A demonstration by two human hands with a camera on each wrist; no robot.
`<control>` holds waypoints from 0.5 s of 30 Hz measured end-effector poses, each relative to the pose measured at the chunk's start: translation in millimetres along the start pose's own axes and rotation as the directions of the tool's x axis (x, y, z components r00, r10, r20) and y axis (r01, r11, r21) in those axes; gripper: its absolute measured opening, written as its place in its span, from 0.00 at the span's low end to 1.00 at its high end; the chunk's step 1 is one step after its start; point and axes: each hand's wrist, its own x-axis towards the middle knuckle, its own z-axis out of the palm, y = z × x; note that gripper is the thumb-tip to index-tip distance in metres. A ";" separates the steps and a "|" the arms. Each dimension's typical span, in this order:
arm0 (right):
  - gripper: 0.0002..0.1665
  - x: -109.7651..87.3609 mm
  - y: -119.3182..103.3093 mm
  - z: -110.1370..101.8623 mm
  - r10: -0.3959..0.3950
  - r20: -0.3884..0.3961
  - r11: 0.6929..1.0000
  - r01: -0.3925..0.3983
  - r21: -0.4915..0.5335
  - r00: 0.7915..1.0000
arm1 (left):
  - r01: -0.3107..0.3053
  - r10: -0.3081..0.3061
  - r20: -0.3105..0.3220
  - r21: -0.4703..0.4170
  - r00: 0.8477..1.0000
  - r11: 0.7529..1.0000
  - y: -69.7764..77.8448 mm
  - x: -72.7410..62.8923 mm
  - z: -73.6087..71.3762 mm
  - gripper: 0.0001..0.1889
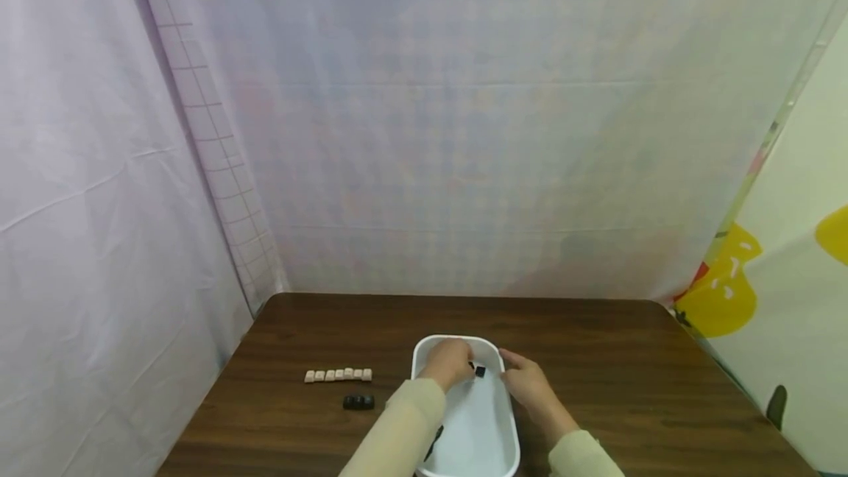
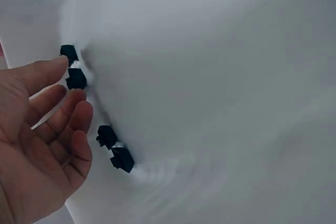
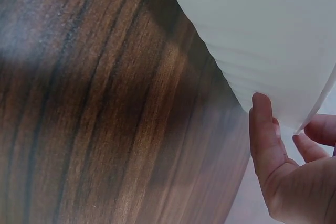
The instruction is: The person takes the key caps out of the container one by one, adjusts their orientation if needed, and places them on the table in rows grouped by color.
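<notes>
A white rectangular tub (image 1: 478, 436) with rounded corners stands on the table. Inside its far end, my left hand (image 1: 450, 361) pinches a small black keycap (image 2: 76, 79) between thumb and fingertips, close to the tub's wall. Just beside those fingers lies another black keycap (image 1: 480, 372). In the left wrist view, more black pieces (image 2: 122, 159) lie below the fingertips. My right hand (image 1: 530, 386) grips the tub's right rim, one finger (image 3: 261, 121) stretched along the outer wall. Further black pieces (image 1: 433, 442) by the tub's left wall are partly hidden by my left sleeve.
Left of the tub, a row of several cream keycaps (image 1: 339, 375) lies on the dark wood table (image 1: 596, 359). Nearer to me is a short row of black keycaps (image 1: 358, 402). Pale curtains (image 1: 464, 168) hang behind the table and along its sides.
</notes>
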 end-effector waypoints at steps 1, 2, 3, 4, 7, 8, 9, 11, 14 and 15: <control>0.35 -0.3 0.1 0.0 0.007 0.002 1.000 -0.007 0.007 1.000 | 0.008 -0.008 0.000 0.007 1.000 1.000 -0.5 -1.0 0.4 0.10; 0.35 -0.6 0.0 0.0 0.015 0.006 1.000 -0.015 0.014 1.000 | 0.021 -0.021 0.011 0.007 1.000 1.000 -0.5 -1.8 0.2 0.10; 0.35 -0.6 0.2 0.0 0.022 0.009 1.000 -0.023 0.018 1.000 | 0.037 -0.037 0.025 0.005 0.999 0.999 -0.6 -2.0 0.7 0.10; 0.36 -0.8 0.0 -0.1 0.028 0.013 0.999 -0.029 0.022 1.000 | 0.051 -0.051 0.041 0.000 0.998 0.999 -0.5 -2.0 0.8 0.10; 0.36 -0.7 -0.5 -0.1 0.039 0.020 0.999 -0.040 0.029 0.999 | 0.074 -0.073 0.071 -0.009 0.995 0.997 1.0 -1.9 -0.4 0.09; 0.36 -0.5 -0.6 -0.1 0.043 0.024 0.999 -0.044 0.029 0.999 | 0.075 -0.073 0.080 -0.011 0.994 0.997 1.5 -1.7 -0.8 0.09; 0.36 -0.3 -0.6 0.1 0.046 0.023 0.998 -0.047 0.030 0.999 | 0.073 -0.072 0.082 -0.008 0.994 0.997 1.7 -1.5 -0.8 0.09; 0.35 0.2 -0.9 0.3 0.045 0.017 0.999 -0.045 0.020 0.999 | 0.066 -0.065 0.086 -0.005 0.994 0.998 2.4 -1.7 -1.4 0.10; 0.35 0.8 -1.1 0.4 0.043 0.016 0.999 -0.043 0.007 0.999 | 0.053 -0.054 0.089 0.014 0.995 0.999 2.7 -2.4 -0.7 0.09; 0.35 1.0 -1.1 0.5 0.041 0.014 0.999 -0.041 0.006 0.999 | 0.051 -0.052 0.088 0.015 0.995 0.999 3.1 -3.2 -1.0 0.09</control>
